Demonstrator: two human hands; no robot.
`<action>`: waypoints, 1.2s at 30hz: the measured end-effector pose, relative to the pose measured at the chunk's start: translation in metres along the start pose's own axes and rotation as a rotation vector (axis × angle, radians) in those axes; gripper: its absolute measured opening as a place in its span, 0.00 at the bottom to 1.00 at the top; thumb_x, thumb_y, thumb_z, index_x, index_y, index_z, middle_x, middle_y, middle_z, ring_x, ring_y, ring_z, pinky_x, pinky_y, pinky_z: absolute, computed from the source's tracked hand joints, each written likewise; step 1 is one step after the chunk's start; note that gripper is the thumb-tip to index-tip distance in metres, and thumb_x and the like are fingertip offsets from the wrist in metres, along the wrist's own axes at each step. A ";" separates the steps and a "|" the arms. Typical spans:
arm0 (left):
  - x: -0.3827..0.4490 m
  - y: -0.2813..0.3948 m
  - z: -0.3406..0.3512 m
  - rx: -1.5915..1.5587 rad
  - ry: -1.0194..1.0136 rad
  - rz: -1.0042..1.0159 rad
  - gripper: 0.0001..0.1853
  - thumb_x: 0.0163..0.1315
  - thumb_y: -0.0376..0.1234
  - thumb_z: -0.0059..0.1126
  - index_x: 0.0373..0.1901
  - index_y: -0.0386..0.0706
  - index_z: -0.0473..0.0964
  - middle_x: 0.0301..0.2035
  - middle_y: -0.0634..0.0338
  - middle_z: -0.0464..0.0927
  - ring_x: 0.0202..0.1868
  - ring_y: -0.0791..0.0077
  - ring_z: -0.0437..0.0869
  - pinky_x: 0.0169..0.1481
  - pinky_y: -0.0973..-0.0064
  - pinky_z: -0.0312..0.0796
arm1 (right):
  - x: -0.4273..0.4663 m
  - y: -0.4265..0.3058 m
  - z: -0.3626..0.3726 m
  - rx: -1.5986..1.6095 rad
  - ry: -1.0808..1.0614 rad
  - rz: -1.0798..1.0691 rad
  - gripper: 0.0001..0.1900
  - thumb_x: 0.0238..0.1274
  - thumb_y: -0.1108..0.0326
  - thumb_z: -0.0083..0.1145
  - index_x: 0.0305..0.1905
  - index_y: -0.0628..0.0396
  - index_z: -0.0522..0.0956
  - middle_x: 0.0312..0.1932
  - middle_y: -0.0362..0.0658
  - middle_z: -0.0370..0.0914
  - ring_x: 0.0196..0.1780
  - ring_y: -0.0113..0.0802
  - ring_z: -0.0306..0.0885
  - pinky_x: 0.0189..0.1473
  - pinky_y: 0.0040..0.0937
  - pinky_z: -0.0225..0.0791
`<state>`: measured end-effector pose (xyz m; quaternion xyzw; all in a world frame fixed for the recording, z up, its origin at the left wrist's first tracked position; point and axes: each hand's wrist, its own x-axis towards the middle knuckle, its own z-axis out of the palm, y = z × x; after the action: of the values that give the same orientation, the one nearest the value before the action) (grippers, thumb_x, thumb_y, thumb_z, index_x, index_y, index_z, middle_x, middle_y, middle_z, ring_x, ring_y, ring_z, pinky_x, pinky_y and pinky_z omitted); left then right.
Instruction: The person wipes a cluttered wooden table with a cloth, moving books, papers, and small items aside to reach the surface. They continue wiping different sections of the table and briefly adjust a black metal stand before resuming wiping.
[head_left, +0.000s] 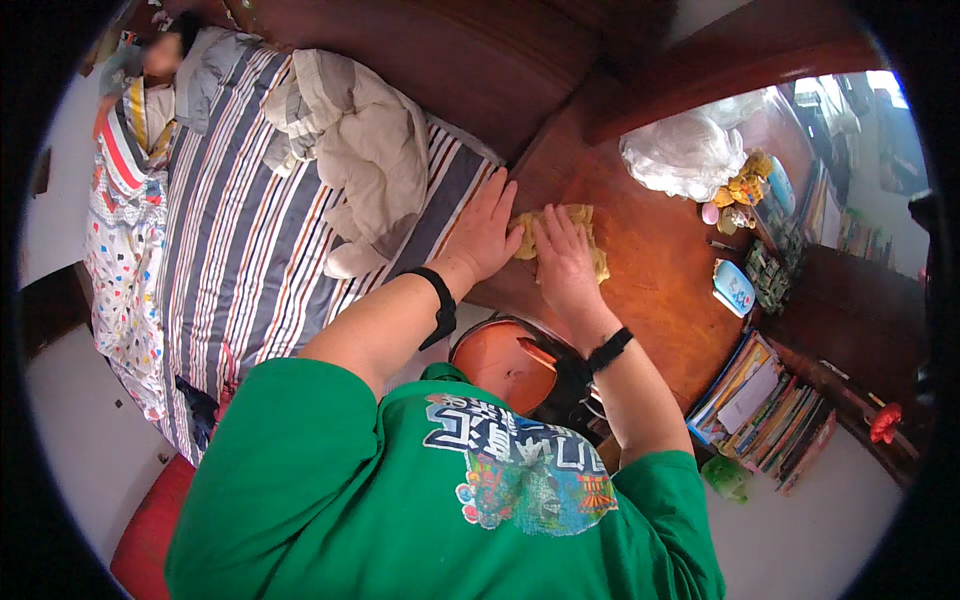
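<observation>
A crumpled yellow cloth (598, 244) lies on the reddish-brown wooden tabletop (652, 292). My right hand (566, 259) holds it pressed against the wood, palm down, with cloth showing on both sides of the fingers. To the left, my left hand (484, 229) is stretched out with its fingers extended and nothing visible in its grasp. Its thumb tip reaches the cloth's left edge, though whether they touch is unclear. The left palm hangs over or rests at the border between the table and the striped bed (247, 225); its underside is hidden.
A beige quilt (367, 142) is heaped on the bed, and a person (139, 127) is at its far left end. A white plastic bag (682, 154), blue case (733, 287) and stacked books (765, 409) line the table's right side. A round orange-brown stool seat (499, 364) stands below.
</observation>
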<state>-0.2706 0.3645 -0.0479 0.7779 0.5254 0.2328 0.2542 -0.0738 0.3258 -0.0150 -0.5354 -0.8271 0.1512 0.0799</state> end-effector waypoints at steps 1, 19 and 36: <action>0.000 -0.001 0.000 -0.013 0.004 0.001 0.37 0.64 0.36 0.61 0.72 0.30 0.61 0.76 0.39 0.55 0.76 0.44 0.60 0.79 0.60 0.59 | -0.002 -0.005 -0.001 0.028 -0.027 -0.022 0.33 0.55 0.76 0.58 0.70 0.62 0.70 0.79 0.57 0.58 0.82 0.56 0.53 0.76 0.63 0.53; -0.003 -0.002 0.002 0.002 -0.008 -0.011 0.39 0.63 0.34 0.60 0.74 0.32 0.58 0.76 0.41 0.54 0.76 0.46 0.61 0.78 0.59 0.61 | -0.035 0.013 -0.013 -0.028 -0.025 0.005 0.33 0.57 0.73 0.58 0.71 0.65 0.67 0.78 0.62 0.58 0.79 0.60 0.57 0.78 0.54 0.54; 0.000 0.000 0.002 0.033 -0.036 0.004 0.37 0.62 0.33 0.58 0.73 0.32 0.60 0.75 0.41 0.57 0.72 0.44 0.65 0.76 0.59 0.63 | 0.000 0.021 -0.023 -0.231 0.161 0.261 0.30 0.67 0.61 0.61 0.73 0.48 0.69 0.64 0.54 0.71 0.57 0.55 0.76 0.57 0.47 0.77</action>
<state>-0.2696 0.3641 -0.0492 0.7872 0.5229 0.2107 0.2501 -0.0490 0.3375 0.0001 -0.6542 -0.7534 0.0211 0.0636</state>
